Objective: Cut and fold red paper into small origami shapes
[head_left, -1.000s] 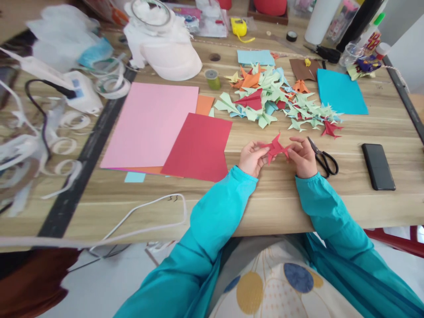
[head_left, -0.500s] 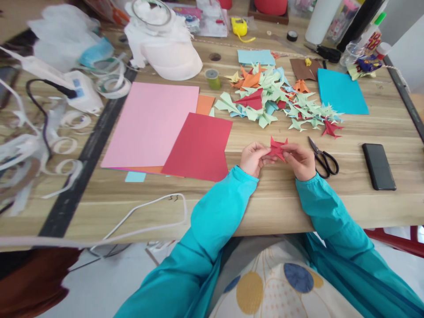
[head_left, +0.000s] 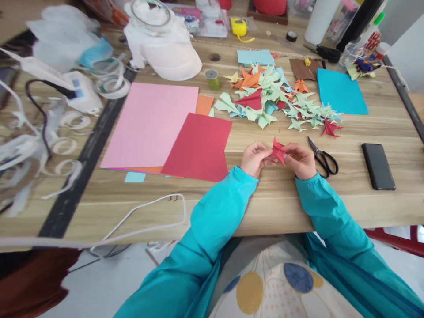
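Observation:
Between my two hands is a small folded piece of red paper (head_left: 278, 150) with pointed corners. My left hand (head_left: 255, 158) pinches its left side, and my right hand (head_left: 300, 160) grips the right side with thumb and fingers. Part of the folds is hidden by the fingertips. Black-handled scissors (head_left: 323, 159) lie just right of my right hand. Beyond the hands is a heap of folded paper shapes (head_left: 265, 95), mostly pale green, with some orange, blue and red. A sheet of red paper (head_left: 202, 148) rests left of my left hand.
A pink sheet (head_left: 152, 123) tops a paper stack at left. Blue paper (head_left: 342, 92) lies at back right, a phone (head_left: 378, 166) at right. A thread spool (head_left: 212, 79) and a yellow tape measure (head_left: 239, 27) stand behind. A white cable (head_left: 132, 212) crosses the front left edge.
The folded red paper has turned and been reshaped a little between my fingers. Both hands stay in nearly the same place, still holding it.

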A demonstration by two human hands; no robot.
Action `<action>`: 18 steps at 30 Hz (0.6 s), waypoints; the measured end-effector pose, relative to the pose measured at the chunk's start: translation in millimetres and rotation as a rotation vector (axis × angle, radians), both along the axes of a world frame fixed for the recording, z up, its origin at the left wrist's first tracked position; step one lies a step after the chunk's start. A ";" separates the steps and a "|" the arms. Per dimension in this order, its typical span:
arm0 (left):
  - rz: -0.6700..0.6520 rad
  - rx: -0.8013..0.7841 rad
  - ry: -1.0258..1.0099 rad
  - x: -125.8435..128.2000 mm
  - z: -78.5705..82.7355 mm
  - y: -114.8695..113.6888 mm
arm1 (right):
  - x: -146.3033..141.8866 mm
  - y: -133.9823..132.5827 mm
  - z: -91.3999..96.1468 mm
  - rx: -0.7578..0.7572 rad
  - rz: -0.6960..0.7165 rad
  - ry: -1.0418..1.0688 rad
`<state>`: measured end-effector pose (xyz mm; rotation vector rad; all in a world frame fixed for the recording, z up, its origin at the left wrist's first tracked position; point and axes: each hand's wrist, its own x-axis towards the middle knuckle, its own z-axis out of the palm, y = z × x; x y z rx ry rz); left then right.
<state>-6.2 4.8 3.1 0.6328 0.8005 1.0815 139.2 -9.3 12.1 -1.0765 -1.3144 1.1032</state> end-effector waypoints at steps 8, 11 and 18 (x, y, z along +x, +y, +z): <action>-0.088 0.101 -0.102 -1.5 7.8 -3.5 | 4.1 3.5 -0.6 -0.030 -0.027 -0.017; -0.098 0.171 -0.052 -0.3 8.1 -5.7 | 5.2 3.5 -0.1 -0.034 -0.002 -0.015; -0.018 0.239 0.162 3.1 8.0 -6.7 | 5.2 1.7 1.8 -0.066 0.036 -0.048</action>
